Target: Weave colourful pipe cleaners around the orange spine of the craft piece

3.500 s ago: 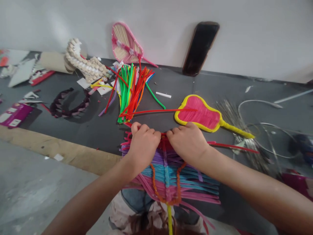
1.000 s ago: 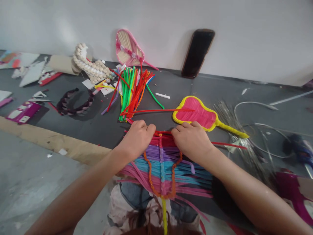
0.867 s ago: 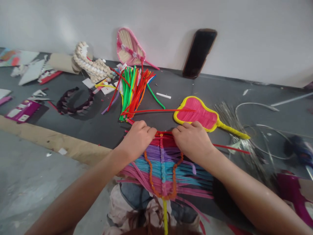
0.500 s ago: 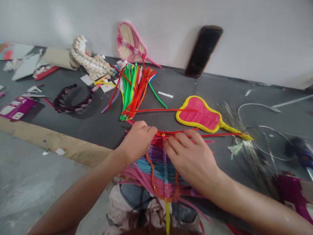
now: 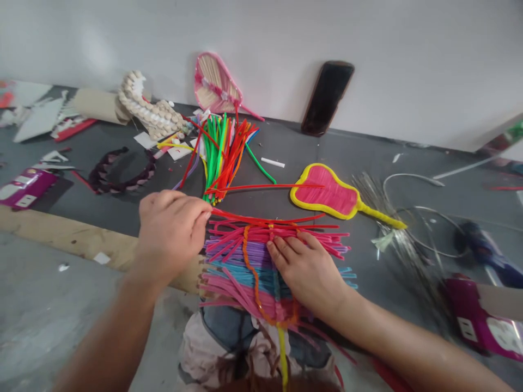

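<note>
Separation noted: left hand (image 5: pixel 174 228), shifted outward, pinches a red stem (image 5: pixel 241 217), now held at one end only; right hand (image 5: pixel 308 267), loosely spread, rests on the striped panel (image 5: pixel 241 275) just nearside.

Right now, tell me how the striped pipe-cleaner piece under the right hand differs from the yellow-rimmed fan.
The striped pipe-cleaner piece has pink, purple and blue bands; the yellow-rimmed fan has a pink face.
The piece's side ends stick out loose, while the fan is neatly bordered.
The piece's yellow stem points toward the person; the fan's yellow handle points rightward.
Each has a yellow stalk.
</note>
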A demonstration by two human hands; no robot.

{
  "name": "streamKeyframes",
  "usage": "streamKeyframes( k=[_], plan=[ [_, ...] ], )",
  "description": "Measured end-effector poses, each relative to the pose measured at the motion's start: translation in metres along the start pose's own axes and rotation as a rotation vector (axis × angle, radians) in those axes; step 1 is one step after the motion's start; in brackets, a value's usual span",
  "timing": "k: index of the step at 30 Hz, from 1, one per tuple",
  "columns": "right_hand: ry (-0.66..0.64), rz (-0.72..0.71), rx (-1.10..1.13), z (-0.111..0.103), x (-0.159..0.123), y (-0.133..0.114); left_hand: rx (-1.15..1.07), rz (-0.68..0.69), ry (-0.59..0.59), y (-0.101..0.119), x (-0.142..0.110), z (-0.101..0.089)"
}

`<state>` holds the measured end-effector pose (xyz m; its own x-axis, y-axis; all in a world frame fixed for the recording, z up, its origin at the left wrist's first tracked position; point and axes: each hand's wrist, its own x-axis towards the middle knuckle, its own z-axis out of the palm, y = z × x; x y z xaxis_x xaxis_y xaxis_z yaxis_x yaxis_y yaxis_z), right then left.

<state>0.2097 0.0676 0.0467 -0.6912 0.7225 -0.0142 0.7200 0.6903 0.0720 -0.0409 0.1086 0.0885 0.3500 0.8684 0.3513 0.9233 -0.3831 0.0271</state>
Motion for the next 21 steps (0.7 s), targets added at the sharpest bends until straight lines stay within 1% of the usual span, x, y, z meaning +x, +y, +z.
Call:
streamKeyframes(
  k=[2, 5, 7, 8, 10, 12, 13, 14, 16, 17, 19, 21],
  plan=[
    [-0.020, 0.015, 0.025, -0.001, 0.001, -0.001, -0.124, -0.053, 0.043, 0.005, -0.009, -0.003],
    [-0.024, 0.014, 0.096, -0.006, -0.002, 0.005, -0.366, -0.227, 0.081, 0.021, -0.020, 0.002],
    [0.033, 0.023, 0.176, -0.014, -0.008, 0.018, -0.556, -0.362, 0.103, 0.032, -0.024, 0.009],
    [0.070, 0.051, 0.219, -0.018, -0.011, 0.027, -0.657, -0.411, 0.115, 0.038, -0.025, 0.012],
    [0.123, 0.188, 0.273, -0.027, -0.016, 0.048, -0.850, -0.465, 0.136, 0.046, -0.024, 0.018],
    [0.068, 0.366, 0.284, -0.032, -0.018, 0.068, -0.995, -0.489, 0.147, 0.051, -0.021, 0.024],
    [-0.003, 0.425, 0.284, -0.033, -0.018, 0.077, -1.041, -0.495, 0.149, 0.053, -0.020, 0.027],
    [-0.077, 0.462, 0.288, -0.033, -0.017, 0.083, -1.072, -0.497, 0.143, 0.054, -0.020, 0.030],
    [-0.201, 0.462, 0.315, -0.030, -0.014, 0.091, -1.106, -0.491, 0.101, 0.056, -0.022, 0.036],
    [-0.233, 0.444, 0.338, -0.028, -0.013, 0.093, -1.110, -0.477, 0.067, 0.056, -0.024, 0.039],
    [-0.249, 0.414, 0.395, -0.024, -0.011, 0.094, -1.067, -0.441, -0.023, 0.056, -0.028, 0.043],
    [-0.259, 0.393, 0.451, -0.021, -0.011, 0.093, -0.943, -0.386, -0.102, 0.055, -0.029, 0.044]
  ],
)
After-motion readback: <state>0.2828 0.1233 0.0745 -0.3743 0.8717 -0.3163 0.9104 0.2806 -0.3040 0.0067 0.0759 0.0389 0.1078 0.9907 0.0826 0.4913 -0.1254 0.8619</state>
